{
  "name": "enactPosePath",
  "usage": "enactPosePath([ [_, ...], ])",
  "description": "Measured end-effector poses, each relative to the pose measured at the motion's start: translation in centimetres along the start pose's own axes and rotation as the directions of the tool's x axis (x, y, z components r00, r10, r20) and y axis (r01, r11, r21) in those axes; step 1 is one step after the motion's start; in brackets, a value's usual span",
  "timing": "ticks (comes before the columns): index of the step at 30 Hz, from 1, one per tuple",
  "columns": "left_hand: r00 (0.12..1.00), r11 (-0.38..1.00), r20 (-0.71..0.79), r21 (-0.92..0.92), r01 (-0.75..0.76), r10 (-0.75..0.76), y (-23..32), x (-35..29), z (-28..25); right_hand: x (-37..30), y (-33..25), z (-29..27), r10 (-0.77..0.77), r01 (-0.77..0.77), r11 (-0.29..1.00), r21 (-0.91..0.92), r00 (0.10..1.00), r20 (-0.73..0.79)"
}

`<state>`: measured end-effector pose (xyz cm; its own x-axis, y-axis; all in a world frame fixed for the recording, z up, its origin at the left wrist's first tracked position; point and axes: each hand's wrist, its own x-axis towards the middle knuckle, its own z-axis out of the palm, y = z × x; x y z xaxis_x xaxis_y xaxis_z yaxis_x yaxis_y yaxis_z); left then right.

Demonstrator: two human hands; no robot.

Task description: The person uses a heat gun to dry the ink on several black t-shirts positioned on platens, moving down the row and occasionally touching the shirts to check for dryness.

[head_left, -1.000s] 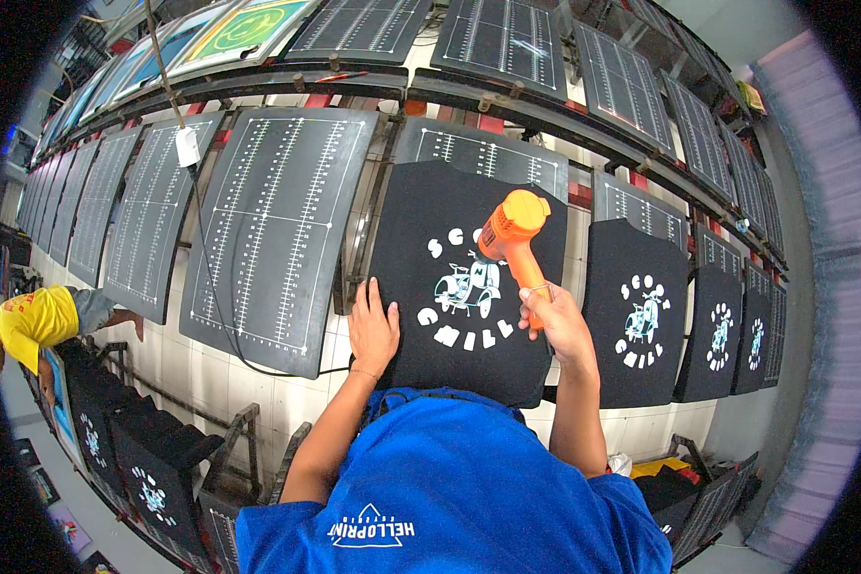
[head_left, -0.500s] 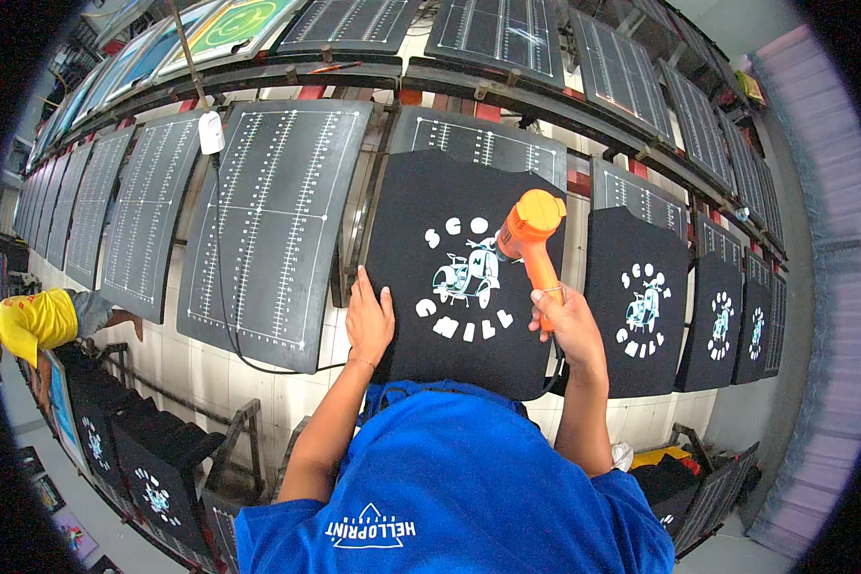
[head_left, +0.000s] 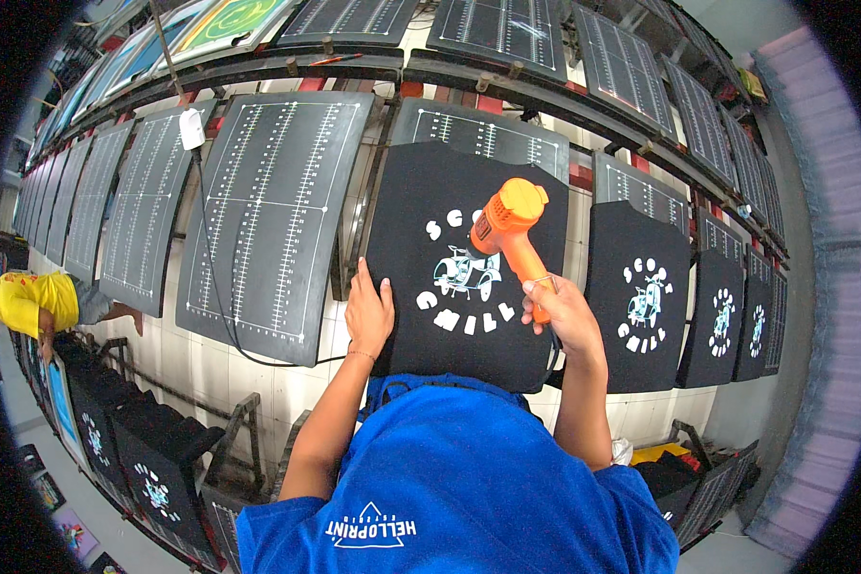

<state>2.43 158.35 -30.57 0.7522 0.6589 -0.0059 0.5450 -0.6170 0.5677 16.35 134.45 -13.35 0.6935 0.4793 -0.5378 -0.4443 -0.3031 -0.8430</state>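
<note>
Right hand [head_left: 566, 314], fingers wrapped round the heat gun [head_left: 517, 230], holds it above the shirt [head_left: 413, 268]; left hand [head_left: 368, 311], fingers extended, lies at the shirt's left edge. Lingering heat could scorch the print [head_left: 464, 279].

pale tiled floor [head_left: 660, 413], lilac curtain [head_left: 826, 287], apparently a grey wall [head_left: 767, 24]

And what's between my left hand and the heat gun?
In the head view, the black shirt and its scooter print lie between your left hand and the heat gun.

From head height, one view (a wide fisheye) faces down over the wearer's nearby blue shirt [head_left: 450, 469]
</note>
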Motion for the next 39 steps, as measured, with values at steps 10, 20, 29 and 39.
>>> enactPosePath([
  [10,0.999,1.0,-0.029,0.003,-0.016,0.016,-0.1,0.1,0.1,-1.5,0.4,0.9,0.003,0.001,0.993,-0.12,1.0,0.031],
  [20,0.999,1.0,-0.036,0.006,-0.029,0.03,-0.4,0.1,0.4,-2.7,0.2,0.2,0.045,-0.047,0.993,-0.109,0.999,-0.015],
  [29,1.0,1.0,-0.016,0.018,-0.01,0.01,-0.3,0.1,0.3,-0.2,0.9,0.6,-0.075,0.066,0.994,-0.084,0.991,-0.107],
  [39,1.0,1.0,-0.017,0.0,-0.001,0.001,-0.3,0.0,0.3,-1.7,0.4,-0.4,0.015,-0.02,0.998,-0.051,0.995,-0.102],
])
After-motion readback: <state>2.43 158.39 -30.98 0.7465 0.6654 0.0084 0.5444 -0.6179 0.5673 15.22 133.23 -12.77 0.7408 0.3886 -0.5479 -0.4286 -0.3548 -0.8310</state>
